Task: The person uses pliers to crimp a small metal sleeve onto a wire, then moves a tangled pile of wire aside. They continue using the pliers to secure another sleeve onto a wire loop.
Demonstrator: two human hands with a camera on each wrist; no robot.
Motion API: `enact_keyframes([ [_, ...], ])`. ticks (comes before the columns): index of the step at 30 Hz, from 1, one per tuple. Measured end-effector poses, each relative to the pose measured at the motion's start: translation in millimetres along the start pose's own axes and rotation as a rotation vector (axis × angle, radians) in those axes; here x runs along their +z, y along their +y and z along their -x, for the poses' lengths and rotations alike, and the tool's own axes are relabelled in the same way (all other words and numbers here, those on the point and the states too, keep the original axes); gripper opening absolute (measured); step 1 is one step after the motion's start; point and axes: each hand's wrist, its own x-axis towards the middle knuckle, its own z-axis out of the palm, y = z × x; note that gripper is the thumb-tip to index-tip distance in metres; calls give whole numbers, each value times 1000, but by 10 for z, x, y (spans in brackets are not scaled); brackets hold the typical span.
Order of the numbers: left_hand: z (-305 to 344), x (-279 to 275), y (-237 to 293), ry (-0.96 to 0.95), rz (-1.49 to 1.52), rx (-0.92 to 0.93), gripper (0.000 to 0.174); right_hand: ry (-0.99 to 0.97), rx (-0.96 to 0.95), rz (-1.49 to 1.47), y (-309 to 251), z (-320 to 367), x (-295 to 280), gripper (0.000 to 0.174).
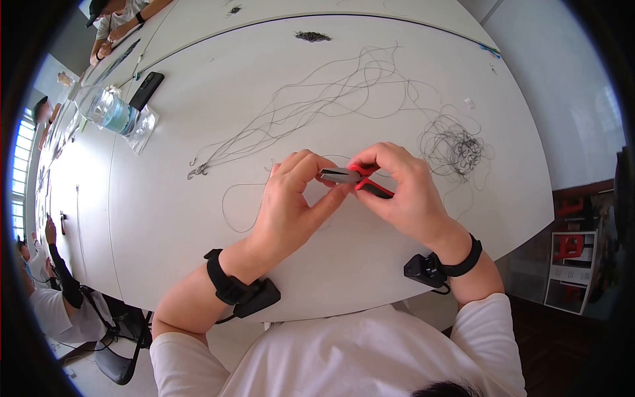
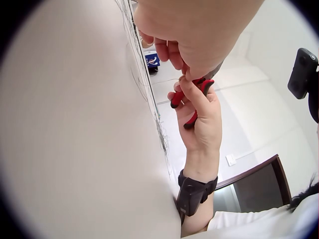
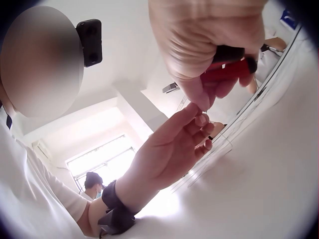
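Note:
My right hand (image 1: 413, 195) holds pliers (image 1: 340, 175) with red and black handles, their grey nose pointing left across the left hand's fingertips. Thumb and index finger of my left hand (image 1: 284, 202) meet in a pinch beside the pliers. A thin line (image 1: 223, 206) loops out from under that hand over the table. In the right wrist view the fingertips of both hands come together just below the red handle (image 3: 227, 72); what lies between them is too small to make out. The left wrist view shows the handles (image 2: 190, 119) spread apart in the right palm.
Long thin grey lines (image 1: 278, 119) stretch across the white table (image 1: 165, 231), with small hook-shaped pieces (image 1: 197, 172) at their left end. At right lies a tangled coil (image 1: 463, 149). Farther off are a dark pile (image 1: 312, 36), a plastic cup (image 1: 112, 112) and a black phone (image 1: 147, 90).

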Motion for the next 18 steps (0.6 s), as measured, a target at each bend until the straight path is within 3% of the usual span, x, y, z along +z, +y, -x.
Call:
enact_keyframes([
  [5,8,-20,7,-82,-71,10,17,-38,-56,76,-31,-2,-15,30],
  [7,15,10,-16,-52,228,-184,15,-39,22,-47,-37,-3,-3,27],
  [10,15,41,-32,-34,479,-256,13,-63,134,-218,-62,-11,-10,22],
  [14,17,52,-49,-16,485,-200,12,-77,251,-361,-76,-13,-36,19],
  [18,20,29,-34,-50,409,-195,13,-32,225,-328,-55,-20,-67,20],
])
